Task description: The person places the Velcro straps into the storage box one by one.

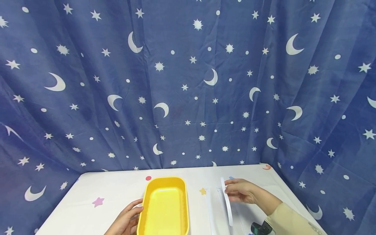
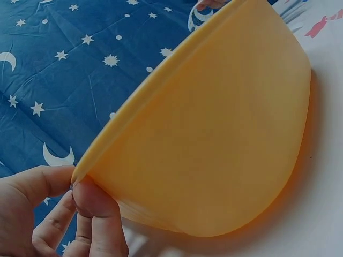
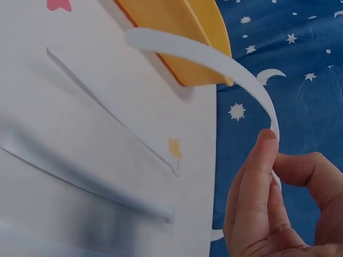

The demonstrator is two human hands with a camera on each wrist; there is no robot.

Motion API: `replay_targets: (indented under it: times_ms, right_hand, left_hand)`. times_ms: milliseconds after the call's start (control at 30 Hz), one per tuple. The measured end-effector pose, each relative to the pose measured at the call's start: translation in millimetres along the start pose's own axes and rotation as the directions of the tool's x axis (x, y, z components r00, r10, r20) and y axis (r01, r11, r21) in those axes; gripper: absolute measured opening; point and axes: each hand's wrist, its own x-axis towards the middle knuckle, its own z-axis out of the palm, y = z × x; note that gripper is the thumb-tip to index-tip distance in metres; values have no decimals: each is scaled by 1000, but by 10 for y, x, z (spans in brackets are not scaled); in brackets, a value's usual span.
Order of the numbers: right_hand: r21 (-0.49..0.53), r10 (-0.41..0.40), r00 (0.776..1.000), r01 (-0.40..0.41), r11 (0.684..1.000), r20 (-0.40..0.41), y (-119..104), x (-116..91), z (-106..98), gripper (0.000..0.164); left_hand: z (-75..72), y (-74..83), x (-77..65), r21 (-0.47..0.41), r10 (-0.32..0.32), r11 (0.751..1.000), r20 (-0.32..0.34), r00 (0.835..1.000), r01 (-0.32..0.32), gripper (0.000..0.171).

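Observation:
A yellow rectangular bin with rounded corners stands on the table, its inside bare. My left hand pinches the bin's left rim between thumb and fingers; the left wrist view shows the bin's outer wall up close. Between right thumb and fingertips, my right hand holds one end of a white flexible strip. Its free end curves away above the table, overlapping the bin in the right wrist view. Below it lie more white strips, one nearer the bin and another beside it.
The table has a white cover printed with coloured shapes, including a purple star. A blue curtain with moons and stars hangs behind and along both sides. A dark wrist device sits by the right sleeve.

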Motion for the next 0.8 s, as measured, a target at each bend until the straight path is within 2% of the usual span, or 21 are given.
replay_targets:
  times_ms: [533,800]
  right_hand:
    - [-36,-3,996,0,999,-86,-192,73,198,49]
    - [-39,4,998,-6,999,-63,-252,104,345,48]
  left_hand:
    - [20,10,-18,-9,2,1000,-16,1000,-2,69]
    - [23,8,-18,-13,1,1000,-4,1000,-1,69]
